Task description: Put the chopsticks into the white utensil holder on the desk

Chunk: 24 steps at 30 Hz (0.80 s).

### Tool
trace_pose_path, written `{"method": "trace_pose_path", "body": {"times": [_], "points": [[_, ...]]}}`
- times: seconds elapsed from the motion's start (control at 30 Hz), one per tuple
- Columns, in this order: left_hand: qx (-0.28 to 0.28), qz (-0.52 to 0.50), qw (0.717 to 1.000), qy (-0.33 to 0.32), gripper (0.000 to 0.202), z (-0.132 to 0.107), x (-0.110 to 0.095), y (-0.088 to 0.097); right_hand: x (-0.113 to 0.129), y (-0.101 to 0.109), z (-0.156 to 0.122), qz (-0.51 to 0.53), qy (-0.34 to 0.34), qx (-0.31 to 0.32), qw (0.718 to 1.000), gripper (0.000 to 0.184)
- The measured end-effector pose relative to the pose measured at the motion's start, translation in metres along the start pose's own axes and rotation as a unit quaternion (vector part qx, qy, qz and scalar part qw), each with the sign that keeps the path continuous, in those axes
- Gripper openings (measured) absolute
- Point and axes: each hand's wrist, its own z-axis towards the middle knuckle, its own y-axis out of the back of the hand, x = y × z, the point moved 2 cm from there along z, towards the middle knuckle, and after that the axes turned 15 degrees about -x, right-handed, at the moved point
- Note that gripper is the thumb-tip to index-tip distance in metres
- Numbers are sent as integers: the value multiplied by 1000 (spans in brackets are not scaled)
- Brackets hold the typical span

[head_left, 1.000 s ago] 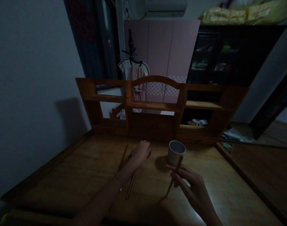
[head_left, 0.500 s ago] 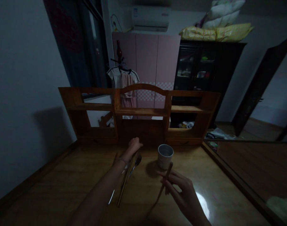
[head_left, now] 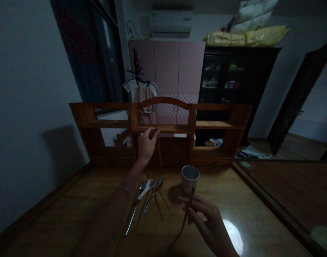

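My left hand (head_left: 147, 146) is raised over the back of the table, its fingertips pinched on the top of a chopstick (head_left: 160, 153) that hangs nearly upright. Another chopstick (head_left: 189, 205) slants between the fingers of my right hand (head_left: 207, 217), low in front of a grey-white cup (head_left: 189, 182). The cup stands upright; its contents are too dark to make out. Left of it lies a loose pile: a white spoon (head_left: 145, 190), a metal spoon with a long handle (head_left: 130, 220), a second metal spoon (head_left: 159, 183) and several crossed chopsticks (head_left: 162, 200).
A wooden shelf unit (head_left: 163, 127) stands along the table's far edge. On the right, a raised wooden edge (head_left: 259, 194) borders the tabletop (head_left: 80, 210). A wall (head_left: 26, 117) rises on the left. Light glares off the table near my right forearm.
My left hand has risen from the table by the pile, lifting a chopstick. The chopsticks left there now lie spread and crossed. My right hand has stayed nearly still with its chopstick.
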Motion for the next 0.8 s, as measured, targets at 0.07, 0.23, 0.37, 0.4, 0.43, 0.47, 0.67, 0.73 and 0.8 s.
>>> {"method": "trace_pose_path", "body": {"times": [0.07,0.23,0.37,0.4,0.43,0.47,0.67,0.73,0.8], "points": [[16,-59,998,-4,29,-13,-26,20,-1,0,1,2,3,-9,1000,20],[207,-239,939,133,17,-81,-73,57,-7,1,3,-2,15,-45,999,18],[242,-208,933,167,10,-130,-80,68,-9,-2,5,-1,12,-14,1000,18],[241,-210,931,176,8,-137,-79,69,-9,-3,6,0,14,-3,1000,18],[237,-211,930,184,8,-143,-77,69,-8,-4,7,-1,19,5,1000,18],[232,-210,930,193,7,-148,-74,69,-7,-5,8,-4,24,14,1000,19],[216,-229,920,233,8,-157,-64,72,-2,-9,14,-10,31,58,998,20],[228,-234,912,248,10,-158,-63,73,-2,-9,15,-4,28,62,998,17],[235,-241,903,266,12,-159,-63,73,-1,-9,17,5,24,70,997,16]]}}
